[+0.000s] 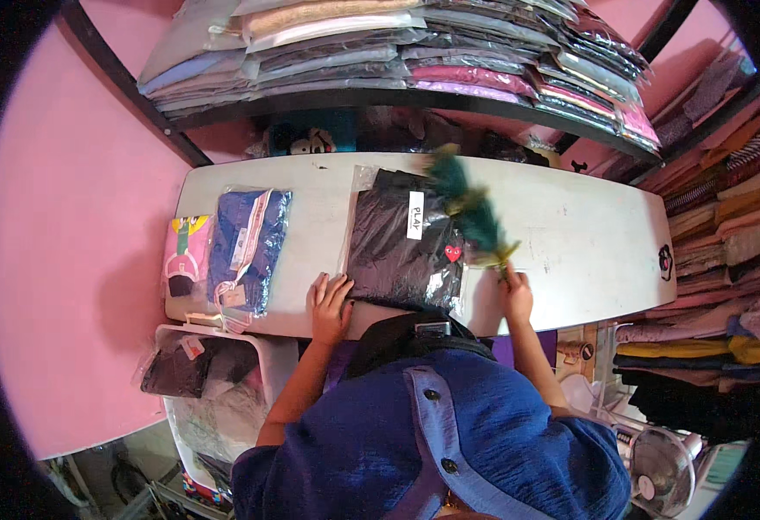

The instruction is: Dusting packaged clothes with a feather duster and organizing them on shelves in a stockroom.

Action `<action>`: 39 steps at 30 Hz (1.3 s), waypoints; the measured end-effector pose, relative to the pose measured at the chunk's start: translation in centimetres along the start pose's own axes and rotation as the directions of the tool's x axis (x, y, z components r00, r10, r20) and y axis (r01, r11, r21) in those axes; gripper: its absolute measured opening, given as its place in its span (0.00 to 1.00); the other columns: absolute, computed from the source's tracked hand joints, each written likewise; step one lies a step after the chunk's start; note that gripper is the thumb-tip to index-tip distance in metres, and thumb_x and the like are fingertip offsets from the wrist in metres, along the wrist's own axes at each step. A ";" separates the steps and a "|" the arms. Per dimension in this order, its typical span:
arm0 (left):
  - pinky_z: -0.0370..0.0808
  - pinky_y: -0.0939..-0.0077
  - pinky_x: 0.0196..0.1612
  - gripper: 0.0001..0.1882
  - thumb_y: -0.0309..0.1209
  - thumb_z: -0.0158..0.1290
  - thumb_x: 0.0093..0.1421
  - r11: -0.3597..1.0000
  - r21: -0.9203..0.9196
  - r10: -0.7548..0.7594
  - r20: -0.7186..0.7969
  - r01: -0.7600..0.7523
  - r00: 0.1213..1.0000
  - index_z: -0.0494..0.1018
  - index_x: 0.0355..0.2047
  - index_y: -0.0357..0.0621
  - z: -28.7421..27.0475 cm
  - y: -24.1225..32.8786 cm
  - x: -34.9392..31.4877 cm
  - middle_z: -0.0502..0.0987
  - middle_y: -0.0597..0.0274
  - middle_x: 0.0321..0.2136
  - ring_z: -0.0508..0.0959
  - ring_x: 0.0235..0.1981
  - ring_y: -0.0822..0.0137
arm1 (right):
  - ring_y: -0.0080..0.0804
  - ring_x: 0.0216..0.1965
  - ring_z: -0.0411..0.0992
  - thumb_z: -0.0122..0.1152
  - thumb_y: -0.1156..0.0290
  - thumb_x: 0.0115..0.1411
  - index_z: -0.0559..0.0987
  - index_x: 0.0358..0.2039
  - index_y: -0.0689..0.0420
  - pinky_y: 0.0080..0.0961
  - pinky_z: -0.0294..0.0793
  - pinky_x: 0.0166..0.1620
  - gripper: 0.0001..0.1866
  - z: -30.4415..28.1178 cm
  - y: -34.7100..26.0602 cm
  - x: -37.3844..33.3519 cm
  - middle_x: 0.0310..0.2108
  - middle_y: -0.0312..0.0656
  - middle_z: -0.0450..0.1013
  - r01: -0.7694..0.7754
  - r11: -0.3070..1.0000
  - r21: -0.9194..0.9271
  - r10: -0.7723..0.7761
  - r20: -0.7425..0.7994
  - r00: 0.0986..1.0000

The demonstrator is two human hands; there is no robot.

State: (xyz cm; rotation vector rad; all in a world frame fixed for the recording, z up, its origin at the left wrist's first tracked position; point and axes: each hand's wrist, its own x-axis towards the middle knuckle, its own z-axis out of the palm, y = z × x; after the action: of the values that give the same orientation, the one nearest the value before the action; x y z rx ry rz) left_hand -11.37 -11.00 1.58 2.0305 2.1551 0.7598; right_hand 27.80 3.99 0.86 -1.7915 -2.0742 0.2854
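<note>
A black folded garment in a clear plastic bag lies on the white table, with a white label and a red heart on its front. My left hand rests at the bag's near left corner, fingers stretched out and touching the plastic. In my closed right hand is the handle of a feather duster, dark green with yellowish parts and smeared by motion. Its fluffy length slants up and left over the bag's right side. Left of the black garment lies a blue bagged garment, beside a pink bagged item.
The white table has rounded corners. Above its far side, a black shelf bears stacks of bagged garments. Folded clothes are piled at the right. A white chair with bagged items stands at the near left; a fan is near right.
</note>
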 end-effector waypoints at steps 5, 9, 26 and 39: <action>0.46 0.48 0.62 0.17 0.35 0.46 0.58 0.982 -0.189 -0.005 -0.169 -0.027 0.986 0.72 0.47 0.47 0.1 -1.4 4.8 0.65 0.56 0.55 0.55 0.61 0.48 | 0.51 0.42 0.68 0.58 0.69 0.51 0.65 0.59 0.43 0.43 0.70 0.43 0.32 -1.6 3.3 2.9 0.47 0.49 0.66 -0.227 0.946 -0.231 0.205 -0.116 0.972; 0.45 0.43 0.63 0.22 0.34 0.47 0.58 0.980 -0.194 0.012 -0.179 -0.047 0.984 0.66 0.55 0.50 0.2 0.3 11.7 0.56 0.52 0.61 0.50 0.64 0.45 | 0.55 0.54 0.60 0.60 0.65 0.50 0.64 0.59 0.44 0.52 0.62 0.52 0.34 -1.7 -2.4 8.3 0.57 0.49 0.60 0.134 0.991 0.000 -0.128 -0.297 0.946; 0.43 0.45 0.63 0.40 0.48 0.53 0.54 0.989 0.137 -0.090 0.211 0.061 0.973 0.49 0.65 0.61 4.3 1.1 17.9 0.45 0.53 0.66 0.45 0.66 0.51 | 0.55 0.65 0.42 0.50 0.45 0.56 0.61 0.61 0.33 0.62 0.38 0.61 0.32 7.2 -14.4 11.7 0.65 0.46 0.49 0.163 0.987 0.007 -0.163 0.045 0.986; 0.45 0.45 0.62 0.39 0.48 0.54 0.52 0.991 0.133 -0.039 0.158 0.018 0.987 0.53 0.63 0.60 4.5 0.8 18.5 0.49 0.55 0.64 0.48 0.65 0.53 | 0.54 0.66 0.42 0.51 0.47 0.56 0.61 0.61 0.33 0.62 0.38 0.62 0.31 6.4 -14.6 12.6 0.65 0.45 0.48 0.138 0.990 0.015 -0.139 0.120 0.983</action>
State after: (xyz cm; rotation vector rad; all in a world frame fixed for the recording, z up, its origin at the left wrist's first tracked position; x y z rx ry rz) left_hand -11.02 7.99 2.94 2.0371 2.1905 0.4449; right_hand 10.52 14.50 2.79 -1.6535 -2.2663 0.3695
